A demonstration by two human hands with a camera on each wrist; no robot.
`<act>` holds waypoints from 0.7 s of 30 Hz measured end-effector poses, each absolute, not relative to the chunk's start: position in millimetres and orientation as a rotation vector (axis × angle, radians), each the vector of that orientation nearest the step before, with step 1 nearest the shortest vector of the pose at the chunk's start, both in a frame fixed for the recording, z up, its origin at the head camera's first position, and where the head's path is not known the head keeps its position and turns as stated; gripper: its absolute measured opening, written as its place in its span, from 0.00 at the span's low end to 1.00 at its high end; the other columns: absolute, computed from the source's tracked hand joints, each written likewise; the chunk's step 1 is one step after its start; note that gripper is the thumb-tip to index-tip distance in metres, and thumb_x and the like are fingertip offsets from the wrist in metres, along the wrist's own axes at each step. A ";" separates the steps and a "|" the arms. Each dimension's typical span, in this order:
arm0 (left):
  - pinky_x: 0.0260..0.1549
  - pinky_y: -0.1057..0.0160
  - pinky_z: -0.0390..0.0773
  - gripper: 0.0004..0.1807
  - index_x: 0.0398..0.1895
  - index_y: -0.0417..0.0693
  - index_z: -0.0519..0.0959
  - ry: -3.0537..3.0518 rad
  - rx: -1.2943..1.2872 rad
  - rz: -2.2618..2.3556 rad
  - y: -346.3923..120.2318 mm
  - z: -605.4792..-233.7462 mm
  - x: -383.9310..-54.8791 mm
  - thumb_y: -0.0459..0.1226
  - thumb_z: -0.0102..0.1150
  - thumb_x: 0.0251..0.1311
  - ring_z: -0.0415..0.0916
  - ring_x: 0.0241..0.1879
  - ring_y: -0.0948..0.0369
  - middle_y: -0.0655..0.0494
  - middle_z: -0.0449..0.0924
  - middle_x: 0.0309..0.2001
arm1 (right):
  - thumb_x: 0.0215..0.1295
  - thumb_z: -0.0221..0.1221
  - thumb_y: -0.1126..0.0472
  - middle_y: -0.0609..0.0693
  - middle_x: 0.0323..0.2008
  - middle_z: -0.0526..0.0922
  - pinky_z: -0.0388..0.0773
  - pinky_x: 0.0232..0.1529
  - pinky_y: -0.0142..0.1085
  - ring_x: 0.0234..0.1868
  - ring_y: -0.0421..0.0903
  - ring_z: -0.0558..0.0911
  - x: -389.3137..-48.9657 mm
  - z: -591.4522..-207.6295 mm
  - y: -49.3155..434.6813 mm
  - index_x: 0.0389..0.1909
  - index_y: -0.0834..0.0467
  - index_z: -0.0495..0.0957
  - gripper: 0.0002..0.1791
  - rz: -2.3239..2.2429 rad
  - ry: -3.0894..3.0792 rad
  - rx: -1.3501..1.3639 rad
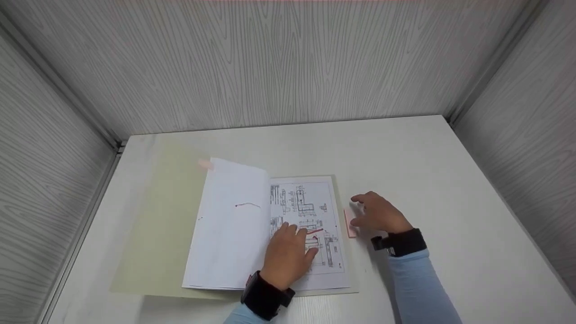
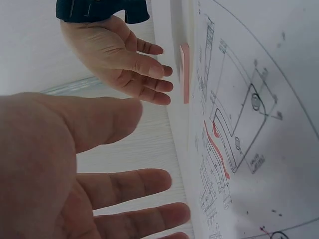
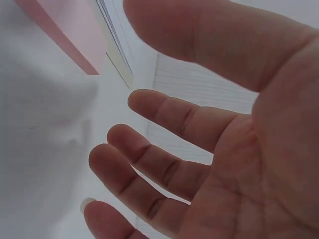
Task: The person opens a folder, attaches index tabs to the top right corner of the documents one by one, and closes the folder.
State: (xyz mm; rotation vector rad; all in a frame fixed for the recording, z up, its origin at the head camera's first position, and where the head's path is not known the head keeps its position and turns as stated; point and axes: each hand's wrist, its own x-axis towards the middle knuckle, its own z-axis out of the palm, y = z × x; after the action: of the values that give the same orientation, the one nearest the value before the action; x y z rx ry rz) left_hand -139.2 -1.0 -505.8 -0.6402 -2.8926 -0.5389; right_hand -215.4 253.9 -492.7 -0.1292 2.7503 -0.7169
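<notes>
1. The left hand is over the drawing sheet, fingers apart; contact with the paper cannot be told.
2. The drawing sheet lies on the right side of the open folder; a white sheet extends over the left.
3. The pink pad sits on the counter, just right of the folder.
4. The right hand is beside the pink pad, thumb and fingers apart.
5. A pink tab projects at the white sheet's far left corner.
6. A grey panel stands behind the counter.

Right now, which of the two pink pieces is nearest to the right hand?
The pink pad on the table, beside the right hand; the other, a pink tab, sticks out at the upper-left corner of the left page.
</notes>
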 end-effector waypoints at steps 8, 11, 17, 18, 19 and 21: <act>0.45 0.50 0.71 0.28 0.44 0.36 0.80 -2.971 -0.495 -0.413 -8.5 -509.5 -140.8 0.54 0.64 0.55 0.73 0.37 0.45 0.41 0.79 0.34 | 0.51 0.68 0.62 0.60 0.53 0.74 0.71 0.54 0.51 0.52 0.56 0.74 -216.1 -501.5 247.6 0.62 0.62 0.72 0.34 -0.644 2.775 -0.168; 0.38 0.53 0.70 0.26 0.42 0.37 0.80 -2.967 -0.468 -0.426 -9.5 -508.6 -141.2 0.53 0.64 0.56 0.71 0.33 0.48 0.43 0.78 0.32 | 0.50 0.68 0.64 0.59 0.52 0.74 0.72 0.54 0.51 0.51 0.54 0.74 -216.4 -505.5 247.2 0.58 0.62 0.75 0.30 -0.648 2.796 -0.171; 0.41 0.53 0.72 0.27 0.45 0.35 0.80 -2.946 -0.504 -0.480 -9.1 -508.4 -140.9 0.52 0.63 0.56 0.73 0.37 0.47 0.42 0.79 0.35 | 0.48 0.68 0.64 0.57 0.48 0.74 0.73 0.50 0.49 0.45 0.53 0.74 -217.7 -509.3 246.3 0.51 0.61 0.77 0.25 -0.658 2.803 -0.142; 0.43 0.52 0.73 0.27 0.45 0.35 0.80 -2.943 -0.509 -0.483 -8.9 -508.3 -140.9 0.52 0.63 0.57 0.74 0.39 0.46 0.42 0.79 0.36 | 0.48 0.68 0.64 0.56 0.48 0.74 0.73 0.49 0.48 0.44 0.52 0.74 -218.1 -509.5 246.2 0.50 0.61 0.77 0.25 -0.663 2.802 -0.135; 0.44 0.51 0.73 0.27 0.45 0.36 0.80 -2.940 -0.513 -0.487 -8.7 -508.1 -141.0 0.52 0.63 0.57 0.75 0.40 0.46 0.42 0.80 0.37 | 0.47 0.68 0.64 0.55 0.47 0.75 0.74 0.48 0.48 0.43 0.52 0.73 -218.5 -509.8 246.3 0.49 0.61 0.77 0.24 -0.670 2.800 -0.133; 0.45 0.51 0.74 0.26 0.45 0.36 0.80 -2.932 -0.525 -0.496 -8.4 -507.6 -141.3 0.52 0.63 0.57 0.76 0.42 0.47 0.42 0.80 0.38 | 0.47 0.68 0.65 0.54 0.44 0.75 0.74 0.44 0.46 0.41 0.51 0.73 -219.6 -510.2 247.1 0.47 0.61 0.76 0.23 -0.693 2.791 -0.139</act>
State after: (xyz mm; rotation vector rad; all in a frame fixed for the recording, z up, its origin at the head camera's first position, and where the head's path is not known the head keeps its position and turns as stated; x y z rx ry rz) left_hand -141.3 -8.4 -507.6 -0.5247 -2.9319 -0.4961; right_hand -219.6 247.1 -510.2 -0.1393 2.7911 -0.6926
